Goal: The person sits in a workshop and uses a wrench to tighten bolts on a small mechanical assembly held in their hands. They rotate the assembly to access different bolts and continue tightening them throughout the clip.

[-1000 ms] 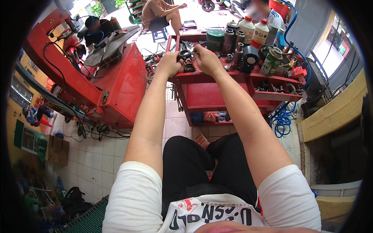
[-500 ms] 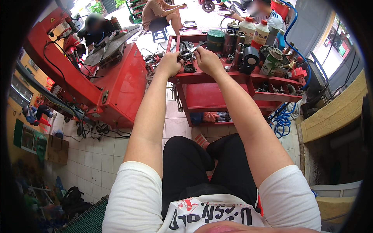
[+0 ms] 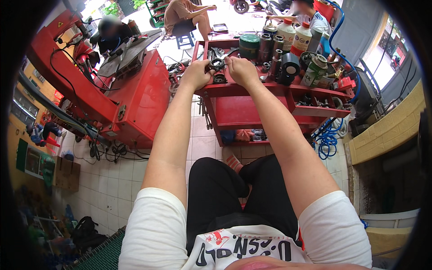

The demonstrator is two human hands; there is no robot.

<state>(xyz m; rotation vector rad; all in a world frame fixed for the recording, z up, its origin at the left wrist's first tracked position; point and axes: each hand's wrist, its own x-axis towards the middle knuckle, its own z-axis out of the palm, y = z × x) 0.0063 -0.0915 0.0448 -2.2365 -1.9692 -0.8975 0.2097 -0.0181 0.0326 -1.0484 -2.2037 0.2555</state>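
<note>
Over the top tray of the red tool cart [image 3: 252,104], both my arms reach forward. My left hand [image 3: 197,74] is closed on the side of a dark round metal ring part [image 3: 217,64], whose opening faces up. Just to its right, my right hand [image 3: 243,72] has its fingers pinched together close to the ring; whatever they hold is too small or hidden to name. Below the ring, another round metal part [image 3: 219,78] rests at the tray's near edge, between my hands. Wrenches [image 3: 219,51] lie in the tray behind them.
Right of my hands stand a green tub [image 3: 249,46], metal sockets [image 3: 265,47], white bottles [image 3: 286,32] and a green-white spray can [image 3: 315,71]. A red machine [image 3: 139,99] is on the left. A blue hose [image 3: 327,146] coils beside the cart. People sit beyond it.
The ring part and my left hand have shifted slightly to the right. My right hand stays almost in place, fingers still pinched. In the background, one person's arm has moved.
</note>
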